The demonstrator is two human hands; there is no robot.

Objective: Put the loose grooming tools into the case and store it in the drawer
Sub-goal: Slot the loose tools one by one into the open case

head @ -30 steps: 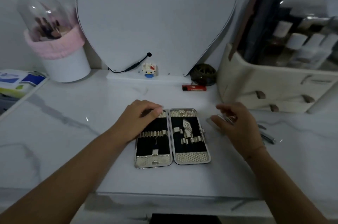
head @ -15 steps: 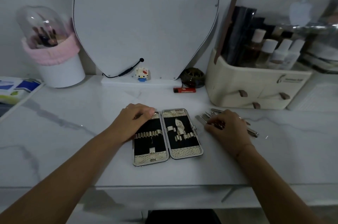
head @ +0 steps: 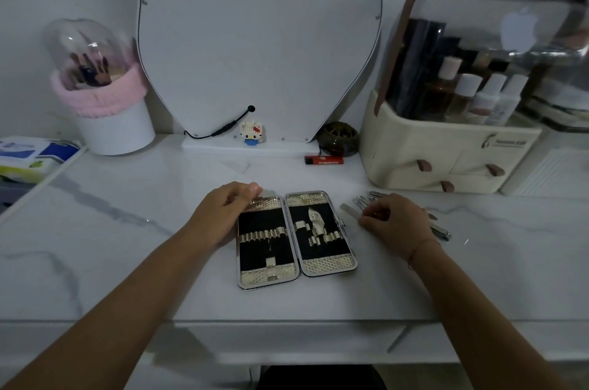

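No text reads clearly. The cream organizer [head: 424, 147] has a small dark logo [head: 506, 143] with a line of lettering on its front, upper right, too blurred to read. The clear lid [head: 471, 7] on top of it shows a pale apple-shaped mark [head: 519, 26]. The red lighter [head: 324, 159] just left of the organizer has illegible print. The wipes pack [head: 32, 155] far left of the organizer has a blue-green label, unreadable.

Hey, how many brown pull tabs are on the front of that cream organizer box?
3 on the organizer: one pull tab upper left, one upper right, one lower, between them. Unseen sides may hold more.
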